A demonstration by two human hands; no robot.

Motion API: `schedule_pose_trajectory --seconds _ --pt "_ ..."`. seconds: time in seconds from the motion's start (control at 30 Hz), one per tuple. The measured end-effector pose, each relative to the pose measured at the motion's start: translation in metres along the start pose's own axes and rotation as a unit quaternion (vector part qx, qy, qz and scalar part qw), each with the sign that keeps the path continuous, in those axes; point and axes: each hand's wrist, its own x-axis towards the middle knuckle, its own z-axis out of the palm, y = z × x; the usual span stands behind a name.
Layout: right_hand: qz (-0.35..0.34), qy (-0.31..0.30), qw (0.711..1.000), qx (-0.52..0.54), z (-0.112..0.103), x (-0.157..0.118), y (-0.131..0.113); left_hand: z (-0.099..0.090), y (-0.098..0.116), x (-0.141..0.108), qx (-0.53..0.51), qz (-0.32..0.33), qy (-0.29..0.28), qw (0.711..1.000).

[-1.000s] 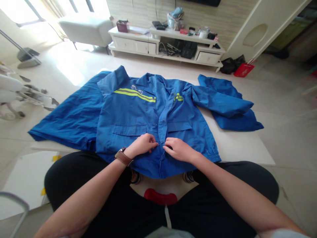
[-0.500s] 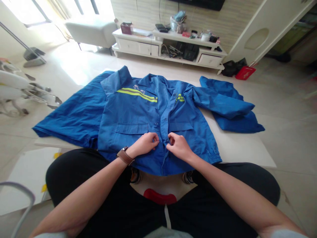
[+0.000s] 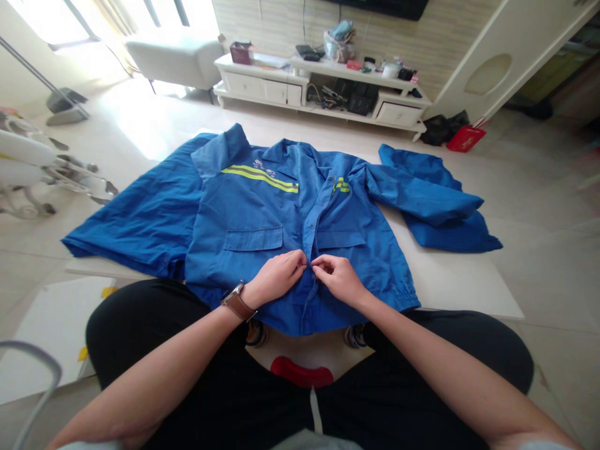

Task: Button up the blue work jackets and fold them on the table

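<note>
A blue work jacket (image 3: 253, 209) with yellow-green stripes lies spread front side up, its collar pointing away from me. Its front is partly open, the two edges close together near the hem. My left hand (image 3: 281, 273), with a watch on the wrist, pinches the left front edge. From the other side my right hand (image 3: 338, 276) pinches the right front edge, fingertips almost meeting the left ones. The button between them is hidden by my fingers. A flapped pocket (image 3: 254, 239) lies just beyond my left hand.
More blue cloth (image 3: 135, 200) lies at left, and a folded blue piece (image 3: 417, 164) at right. Underneath is a low white table (image 3: 473, 281). Behind stand a white TV cabinet (image 3: 257, 87) and a pale bench (image 3: 175, 62). A red stool (image 3: 302, 373) shows between my legs.
My left hand has moved right, toward my right hand, drawing the left front edge along. The fingertips of both hands are now nearly together at the front opening.
</note>
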Motion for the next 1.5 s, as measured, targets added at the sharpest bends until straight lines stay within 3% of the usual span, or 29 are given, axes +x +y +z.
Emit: schedule_pose_trajectory --seconds 0.23,0.43,0.7,1.03,1.17,1.3,1.5 --pt "-0.002 0.02 0.999 -0.03 0.006 0.0 0.001 0.003 0.003 -0.001 0.067 -0.002 0.007 0.998" --pt "0.035 0.046 0.998 0.036 0.011 -0.001 0.004 0.006 0.007 -0.002 0.114 -0.004 0.003 0.993" --pt "0.024 0.061 0.997 -0.03 0.009 -0.001 0.002 0.006 0.012 -0.003 0.147 -0.001 -0.011 0.989" --pt "-0.049 0.033 0.998 -0.037 0.005 -0.001 0.001 0.007 0.008 -0.004 0.138 0.007 -0.002 0.99" --pt "-0.051 0.034 0.998 -0.03 0.006 0.004 0.009 0.009 0.007 -0.004 0.099 -0.001 0.013 0.995" --pt "-0.061 0.034 0.995 -0.065 0.011 0.006 0.012 0.013 0.001 0.0 -0.019 -0.03 0.037 0.999" --pt "-0.085 0.029 0.982 -0.165 0.018 0.007 0.015 0.017 -0.013 0.007 -0.232 -0.127 -0.003 0.964"
